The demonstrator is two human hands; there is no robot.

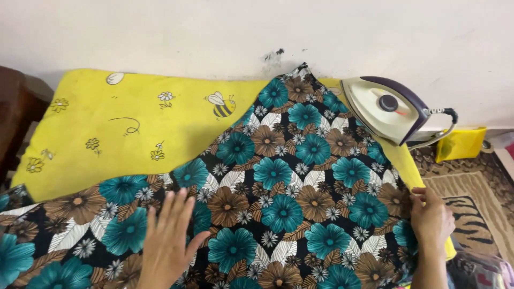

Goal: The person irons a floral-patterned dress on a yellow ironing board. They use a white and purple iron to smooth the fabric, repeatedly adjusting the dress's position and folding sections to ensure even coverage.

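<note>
A black cloth with teal and brown flowers (pixel 284 176) lies spread over a yellow padded surface printed with bees and small flowers (pixel 134 128). My left hand (pixel 166 241) rests flat on the cloth at the lower left, fingers apart. At the right edge of the pad, my right hand (pixel 431 217) pinches the cloth's border. A white and purple iron (pixel 388 109) stands tilted at the pad's far right corner, apart from both hands.
A white wall (pixel 267 32) runs along the back. A dark wooden piece of furniture (pixel 16 112) is at the left. To the right lie a patterned brown rug (pixel 471 187) and a yellow object (pixel 460 143) behind the iron.
</note>
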